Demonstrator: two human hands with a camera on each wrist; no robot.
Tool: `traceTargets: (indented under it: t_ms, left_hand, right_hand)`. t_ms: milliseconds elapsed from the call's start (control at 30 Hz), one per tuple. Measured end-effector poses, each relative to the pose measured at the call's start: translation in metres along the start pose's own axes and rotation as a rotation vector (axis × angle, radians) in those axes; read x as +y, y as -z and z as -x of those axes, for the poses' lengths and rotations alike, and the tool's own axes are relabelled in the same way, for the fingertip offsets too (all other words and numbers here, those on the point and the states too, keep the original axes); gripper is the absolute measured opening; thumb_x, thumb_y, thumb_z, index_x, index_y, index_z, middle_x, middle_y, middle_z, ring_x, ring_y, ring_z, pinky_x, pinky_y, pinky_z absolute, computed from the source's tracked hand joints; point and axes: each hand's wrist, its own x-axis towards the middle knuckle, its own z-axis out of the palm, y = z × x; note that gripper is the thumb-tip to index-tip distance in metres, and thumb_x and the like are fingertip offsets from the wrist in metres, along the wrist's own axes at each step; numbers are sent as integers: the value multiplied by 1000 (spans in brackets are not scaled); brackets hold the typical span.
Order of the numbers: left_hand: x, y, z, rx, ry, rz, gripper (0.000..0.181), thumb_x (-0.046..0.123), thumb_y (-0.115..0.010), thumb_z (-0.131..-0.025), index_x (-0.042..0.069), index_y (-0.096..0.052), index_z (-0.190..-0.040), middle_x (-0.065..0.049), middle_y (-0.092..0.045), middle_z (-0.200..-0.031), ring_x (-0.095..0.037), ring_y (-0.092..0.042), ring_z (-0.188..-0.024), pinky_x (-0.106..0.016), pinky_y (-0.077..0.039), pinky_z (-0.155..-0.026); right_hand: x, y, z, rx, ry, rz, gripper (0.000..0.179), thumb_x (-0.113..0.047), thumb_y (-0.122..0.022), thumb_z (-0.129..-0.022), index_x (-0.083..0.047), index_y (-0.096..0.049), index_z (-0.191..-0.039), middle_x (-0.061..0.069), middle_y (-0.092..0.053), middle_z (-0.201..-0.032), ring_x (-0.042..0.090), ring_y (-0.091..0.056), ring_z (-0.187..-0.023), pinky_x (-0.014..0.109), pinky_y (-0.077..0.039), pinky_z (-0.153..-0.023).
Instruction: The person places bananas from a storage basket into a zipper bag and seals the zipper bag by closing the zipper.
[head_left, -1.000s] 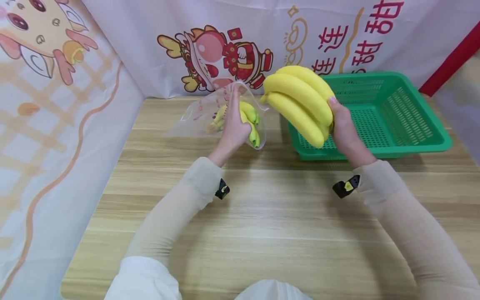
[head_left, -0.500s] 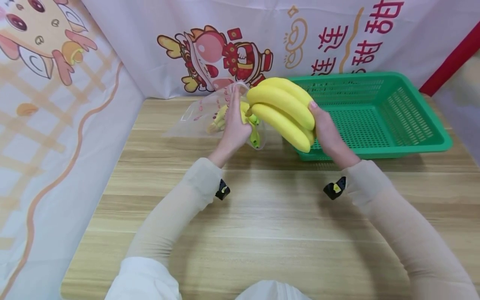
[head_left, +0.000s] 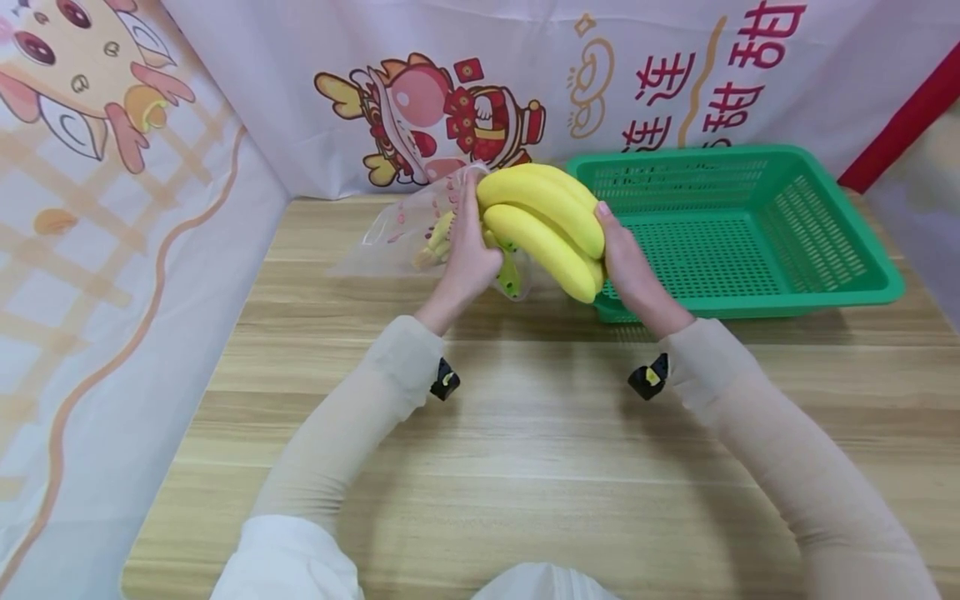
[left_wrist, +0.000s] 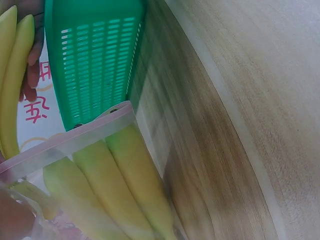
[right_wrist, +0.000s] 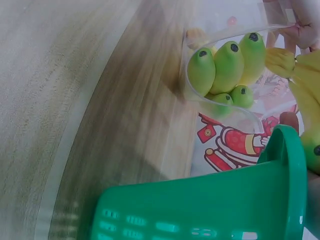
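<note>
My left hand [head_left: 471, 258] holds the rim of a clear plastic bag [head_left: 386, 242] printed in pink. The bag's mouth faces right, as the right wrist view shows. Inside it lies a bunch of bananas [right_wrist: 227, 67], green tips towards the opening. My right hand [head_left: 630, 262] grips a second yellow banana bunch [head_left: 536, 221] from its right side, fingers mostly hidden behind the fruit. This bunch is held up off the table, its stem [right_wrist: 280, 61] pointing left at the bag's mouth. In the head view it overlaps the opening.
A green perforated plastic basket [head_left: 750, 302] stands on the right of the wooden table [head_left: 525, 450], close beside my right hand. A white printed cloth [head_left: 300, 108] hangs behind the table, with more cloth along the left side.
My right hand has carried the held banana bunch left and slightly down, from above the basket's left end to the bag's mouth. The left hand and bag have stayed almost still.
</note>
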Motion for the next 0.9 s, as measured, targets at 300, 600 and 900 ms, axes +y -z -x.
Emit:
traceTargets:
  t_ms: [300, 600, 900]
  left_hand:
    - [0, 0, 0, 11, 18, 6, 105, -11, -51, -71, 18, 5, -155, 8, 12, -162, -7, 6, -149, -32, 0, -123]
    - [1, 2, 1, 13, 38, 2, 102, -9, -49, -73, 17, 7, -154, 5, 14, -162, -8, 13, -149, -29, 4, -122]
    - [3, 3, 0, -1, 33, 20, 107, -15, -46, -67, 21, 3, -155, 13, 13, -161, -7, 12, -149, -35, 4, -123]
  right_hand:
    - [4, 0, 0, -206, 159, -47, 84, -76, -15, -85, -13, -33, -137, 5, -47, -97, 17, -51, -81, 28, -46, -67]
    - [-2, -1, 2, -225, 50, 57, 101, -62, -61, -81, -21, -1, -151, 17, -41, -128, 21, -54, -101, 26, -50, -80]
    - [-2, -8, 1, -160, 89, 105, 69, -45, -47, -96, -21, -14, -151, 12, -43, -121, 19, -51, -97, 28, -48, -77]
